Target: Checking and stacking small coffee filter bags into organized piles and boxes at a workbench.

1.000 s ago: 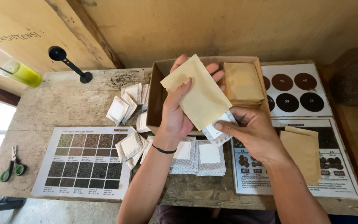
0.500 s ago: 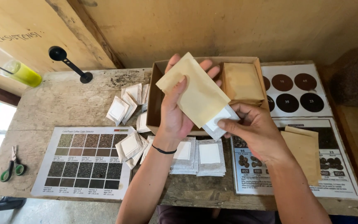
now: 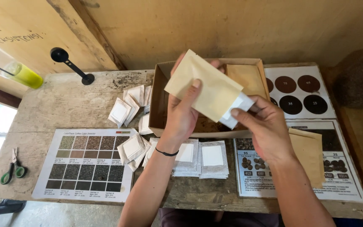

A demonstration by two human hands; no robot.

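My left hand (image 3: 183, 113) holds a tan paper envelope (image 3: 203, 89) up over an open cardboard box (image 3: 161, 80). My right hand (image 3: 262, 126) pinches a small white sachet (image 3: 237, 110) that is mostly inside the envelope's open lower end. Only a corner of the sachet shows. Below my hands, two white sachets (image 3: 201, 156) lie flat on the wooden table (image 3: 64, 105). More tan envelopes (image 3: 244, 79) lie inside the box on its right side.
Loose white sachets (image 3: 127, 107) lie left of the box. A printed colour chart (image 3: 90, 164) is at front left, green scissors (image 3: 12, 168) at the far left edge. Printed sheets (image 3: 301, 94) and a tan envelope (image 3: 307, 153) lie right. A black scoop (image 3: 70, 66) stands behind.
The white sachet has gone further into the envelope, pushed by my right hand. My left hand has tilted the envelope slightly up and left.
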